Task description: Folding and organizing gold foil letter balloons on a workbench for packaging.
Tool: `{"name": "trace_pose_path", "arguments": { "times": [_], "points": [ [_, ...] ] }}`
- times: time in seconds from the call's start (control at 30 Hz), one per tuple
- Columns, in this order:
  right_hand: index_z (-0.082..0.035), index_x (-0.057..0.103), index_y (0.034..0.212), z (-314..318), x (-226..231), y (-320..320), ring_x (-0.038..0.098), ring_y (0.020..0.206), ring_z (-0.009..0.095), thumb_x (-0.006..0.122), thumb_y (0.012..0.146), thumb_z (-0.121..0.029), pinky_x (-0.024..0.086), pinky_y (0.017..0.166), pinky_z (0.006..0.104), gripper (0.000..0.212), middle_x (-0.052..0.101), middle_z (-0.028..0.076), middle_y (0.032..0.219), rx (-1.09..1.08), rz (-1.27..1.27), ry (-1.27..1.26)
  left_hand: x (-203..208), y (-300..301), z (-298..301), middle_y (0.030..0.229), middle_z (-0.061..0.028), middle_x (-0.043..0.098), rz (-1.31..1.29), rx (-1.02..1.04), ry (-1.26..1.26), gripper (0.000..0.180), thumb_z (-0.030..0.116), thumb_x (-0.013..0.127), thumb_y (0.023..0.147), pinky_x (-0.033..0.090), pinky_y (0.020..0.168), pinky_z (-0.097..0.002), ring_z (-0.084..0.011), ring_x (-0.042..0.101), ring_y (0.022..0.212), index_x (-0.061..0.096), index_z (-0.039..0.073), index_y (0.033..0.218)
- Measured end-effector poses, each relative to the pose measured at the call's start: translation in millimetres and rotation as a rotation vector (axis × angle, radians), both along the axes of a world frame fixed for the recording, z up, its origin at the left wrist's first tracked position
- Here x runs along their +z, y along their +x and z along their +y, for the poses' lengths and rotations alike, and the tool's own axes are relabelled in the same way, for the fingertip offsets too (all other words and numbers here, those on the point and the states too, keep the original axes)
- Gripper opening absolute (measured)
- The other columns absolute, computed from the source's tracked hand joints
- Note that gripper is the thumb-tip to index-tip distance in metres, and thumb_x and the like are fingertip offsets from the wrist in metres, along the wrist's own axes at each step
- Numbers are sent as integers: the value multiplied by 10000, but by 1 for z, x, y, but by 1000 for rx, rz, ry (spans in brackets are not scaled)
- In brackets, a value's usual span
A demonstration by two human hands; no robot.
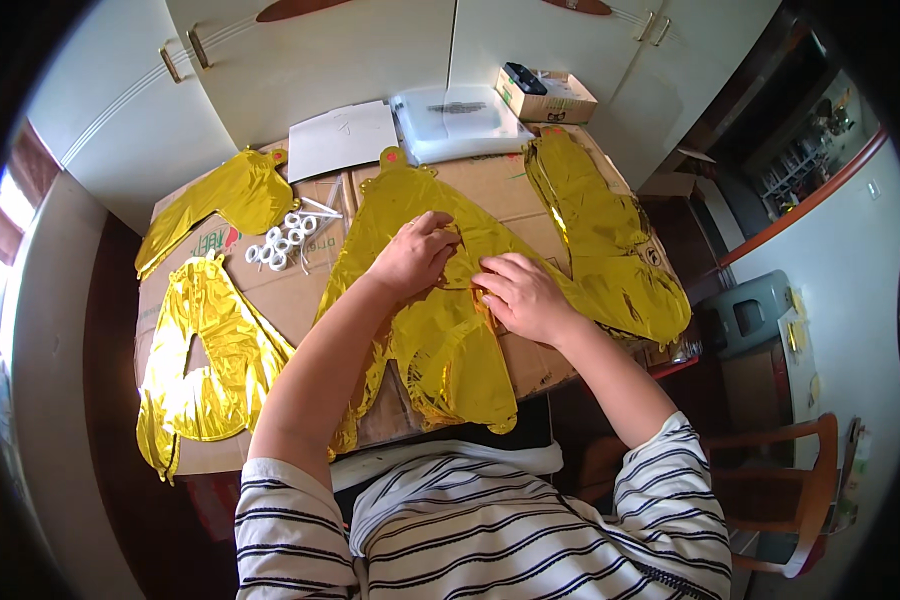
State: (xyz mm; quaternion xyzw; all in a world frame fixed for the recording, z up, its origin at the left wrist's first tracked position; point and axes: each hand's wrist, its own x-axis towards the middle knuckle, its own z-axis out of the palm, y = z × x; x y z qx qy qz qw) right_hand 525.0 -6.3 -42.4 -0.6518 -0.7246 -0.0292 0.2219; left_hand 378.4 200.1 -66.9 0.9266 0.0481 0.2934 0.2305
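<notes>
A flat gold foil balloon (pixel 370 225) shaped like a letter A lies in front of me at the middle of the table, its lower legs reaching the near edge. My left hand (pixel 415 255) rests on its middle, with curled fingers closed on the foil. Just right of it, my right hand (pixel 523 297) has bent fingers pinching the foil near the inner opening. Both fingertips are partly hidden by the hands and the creased film. A round tab with a red spot tops the balloon.
More flat gold balloons lie at the far left (pixel 240 195), near left (pixel 200 370) and right (pixel 590 210). White ribbon rolls (pixel 280 240) sit beside a white sheet (pixel 340 140). Behind are a clear plastic pack (pixel 460 115) and a small box (pixel 560 108). A wooden chair (pixel 810 480) stands right.
</notes>
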Motion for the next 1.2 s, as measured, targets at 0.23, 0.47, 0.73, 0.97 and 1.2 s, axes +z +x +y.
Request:
{"name": "trace_pose_path", "arguments": {
  "times": [0.23, 0.47, 0.73, 0.97, 1.2],
  "points": [
    [-69, 696, 1153, 1, -2, 1, 586, 1159, 305, 680, 897, -198, 456, 1030, 434, 287, 657, 113, 1241, 18, -31, 49, 0, -3, 9, 1197, -132, 637, -177, 206, -86, 181, 110, 719, 856, 498, 989, -423, -349, 593, 1138, 735, 66, 1031],
    [-67, 726, 1119, 1, -2, 3, 603, 1155, 300, 693, 884, -175, 477, 1011, 429, 261, 674, 119, 1255, 20, -9, 59, 30, -50, 15, 1111, -123, 664, -109, 458, -285, 178, 95, 693, 893, 558, 863, -378, -289, 686, 998, 723, 49, 1062],
    [-60, 744, 1105, 1, 1, 6, 634, 1114, 302, 722, 850, -131, 523, 963, 410, 266, 691, 119, 1245, 62, 39, 110, 78, -192, -71, 1089, -159, 660, 79, 654, -399, 310, 128, 727, 865, 556, 834, -383, -291, 676, 983, 684, 33, 1156],
    [-54, 731, 1137, -4, 1, 11, 634, 1155, 308, 697, 866, -119, 520, 992, 412, 281, 698, 121, 1243, 57, -5, 172, 54, -259, -162, 1150, -187, 629, 50, 869, -365, 397, 83, 738, 847, 552, 808, -374, -301, 655, 978, 629, 13, 1222],
    [-33, 722, 1122, -17, 8, 15, 638, 1157, 320, 664, 916, -145, 500, 1019, 429, 242, 690, 140, 1248, 0, 46, 148, 57, -253, -178, 1205, -185, 605, 133, 1014, -249, 525, 224, 812, 803, 484, 938, -447, -369, 598, 1081, 616, 36, 1251]
  ]
}}
